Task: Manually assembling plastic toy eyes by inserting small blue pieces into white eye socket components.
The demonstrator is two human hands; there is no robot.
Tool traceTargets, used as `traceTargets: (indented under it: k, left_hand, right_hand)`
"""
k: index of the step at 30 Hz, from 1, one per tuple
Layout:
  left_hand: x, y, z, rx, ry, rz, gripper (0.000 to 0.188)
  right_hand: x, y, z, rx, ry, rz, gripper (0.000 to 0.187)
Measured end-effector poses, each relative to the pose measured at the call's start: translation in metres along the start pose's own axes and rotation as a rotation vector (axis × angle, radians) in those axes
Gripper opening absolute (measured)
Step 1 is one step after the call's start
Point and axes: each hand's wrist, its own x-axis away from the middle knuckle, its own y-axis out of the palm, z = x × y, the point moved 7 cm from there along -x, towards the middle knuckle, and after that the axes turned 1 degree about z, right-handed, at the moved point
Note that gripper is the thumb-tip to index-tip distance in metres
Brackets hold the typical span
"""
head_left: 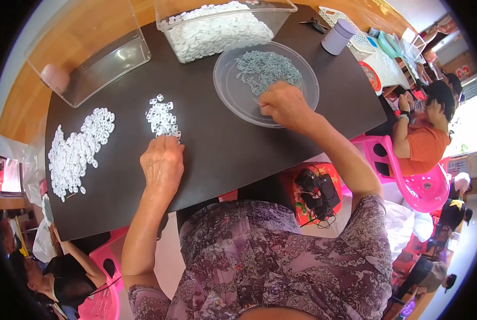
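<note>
My left hand [164, 160] rests on the dark table with its fingers curled and pressed together. Its fingertips meet the near end of a small cluster of white plastic pieces with holes [163, 116]; whatever is under them is hidden. Over the near right part of a round clear shallow tub [229, 101], my right hand [285, 104] is closed in a pinch. Anything between those fingertips is too small to name. Beside that hand, inside the tub, lies a heap of thin grey-green screw-like pieces [265, 66].
A larger spread of white oval pieces [78, 152] covers the table's left side. Behind stand a clear bin full of white pieces [212, 32] and another clear bin [108, 64]. A lilac lidded cup [339, 37] stands far right. People sit on both sides, near pink chairs [422, 184].
</note>
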Motion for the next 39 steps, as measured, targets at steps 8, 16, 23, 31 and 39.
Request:
traceTargets:
  k: [8, 16, 23, 31, 39]
  left_hand:
    - [-0.001, -0.004, -0.011, 0.199, -0.146, -0.045, 0.014]
    - [-0.007, -0.003, -0.007, 0.102, -0.096, -0.036, 0.011]
    - [0.002, -0.011, -0.020, 0.300, -0.334, -0.017, 0.007]
    - [0.011, -0.011, -0.018, 0.860, -0.706, 0.074, 0.011]
    - [0.030, -0.013, -0.009, 1.135, -0.826, 0.091, 0.013]
  right_hand:
    - [-0.007, -0.012, 0.004, -0.039, 0.004, 0.034, 0.009]
    - [0.000, -0.005, 0.005, -0.275, 0.004, -0.010, 0.009]
    - [-0.030, 0.008, -0.011, -0.260, -0.099, -0.039, 0.011]
    - [-0.043, 0.032, -0.026, -0.095, -0.193, -0.094, 0.005]
    - [-0.050, 0.027, -0.056, 0.144, -0.355, -0.131, 0.008]
